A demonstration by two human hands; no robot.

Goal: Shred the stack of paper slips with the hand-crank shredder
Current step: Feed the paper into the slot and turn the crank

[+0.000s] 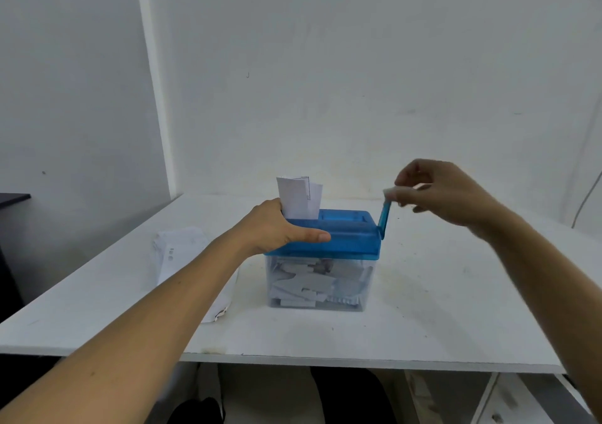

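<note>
The hand-crank shredder [351, 238] stands upright near the middle of the white table [456, 309], its blue top sitting on a clear bin [367, 285]. The bin is well filled with pale paper shreds [303, 285].

The left hand [280, 225] grasps the left end of the blue top, with the thumb laid along the front edge and the fingers wrapped over the far side. Just beside those fingers, folded white slips [299, 199] stand upright in the feed slot, with most of their length above it. How many are in there is hard to tell, perhaps 2 or 3.

The right hand [446, 192] is raised at the right of the shredder and pinches the pale knob [390, 191] at the tip of the crank [384, 217] between thumb and fingertips. The crank arm points up and leans slightly right from its pivot on the shredder's right side.

The stack of paper slips [176, 251] lies flat on the table to the left of the shredder, apart from it and partly hidden behind the left forearm. A thin cable [586, 195] hangs by the wall at the far right.
</note>
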